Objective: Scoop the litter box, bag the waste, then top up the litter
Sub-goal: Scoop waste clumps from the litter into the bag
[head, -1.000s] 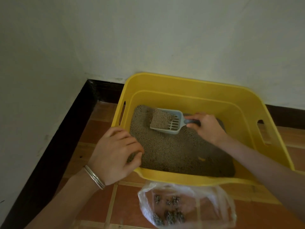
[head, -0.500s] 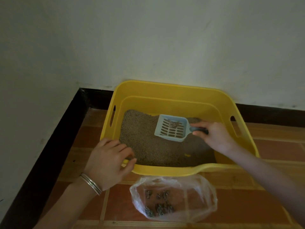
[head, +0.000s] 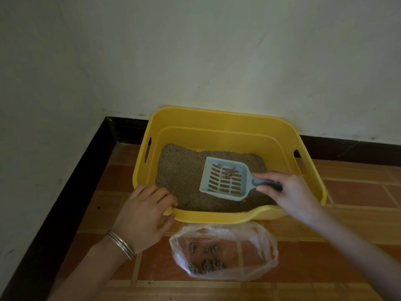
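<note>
You have one yellow litter box (head: 217, 118) in the corner on the tiled floor (head: 358, 192), one pale blue slotted scoop (head: 224, 179), one clear plastic bag (head: 249, 246), and both hands in view. Your right hand (head: 288, 192) has its fingers clamped on the scoop's dark handle, holding it above the grey-brown litter (head: 180, 170). A small cluster of clumps (head: 229, 172) sits on the slots. Your left hand (head: 143, 216) curls its fingers over the box's near rim, thumb outside. The bag lies on the floor just in front of the box, holding several dark clumps.
</note>
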Motion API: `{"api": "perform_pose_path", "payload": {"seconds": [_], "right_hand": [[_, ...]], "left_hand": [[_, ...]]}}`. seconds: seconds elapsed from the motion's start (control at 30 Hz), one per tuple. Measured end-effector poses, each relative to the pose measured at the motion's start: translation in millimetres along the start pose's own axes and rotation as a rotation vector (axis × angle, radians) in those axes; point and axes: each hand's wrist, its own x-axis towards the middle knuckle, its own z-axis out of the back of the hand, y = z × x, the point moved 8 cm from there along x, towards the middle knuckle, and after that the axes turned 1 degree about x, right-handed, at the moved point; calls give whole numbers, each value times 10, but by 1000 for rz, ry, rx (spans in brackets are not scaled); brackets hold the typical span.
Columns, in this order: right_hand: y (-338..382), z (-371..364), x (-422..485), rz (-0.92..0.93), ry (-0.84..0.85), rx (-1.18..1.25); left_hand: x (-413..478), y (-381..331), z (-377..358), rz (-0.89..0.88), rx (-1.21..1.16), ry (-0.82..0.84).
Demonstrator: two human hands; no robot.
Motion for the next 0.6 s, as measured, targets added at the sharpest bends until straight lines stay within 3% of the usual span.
{"api": "perform_pose_path", "payload": {"seconds": [0.4, 0.5, 0.6], "right_hand": [[94, -274, -969, -49, 135, 151], [-28, -476, -1047, -39, 168, 79], [-66, -580, -1064, 55, 87, -39]], "left_hand": [[-96, -127, -32, 4, 78, 91], [-133, -186, -36, -11, 103, 92], [-133, -184, -46, -1, 115, 105]]}}
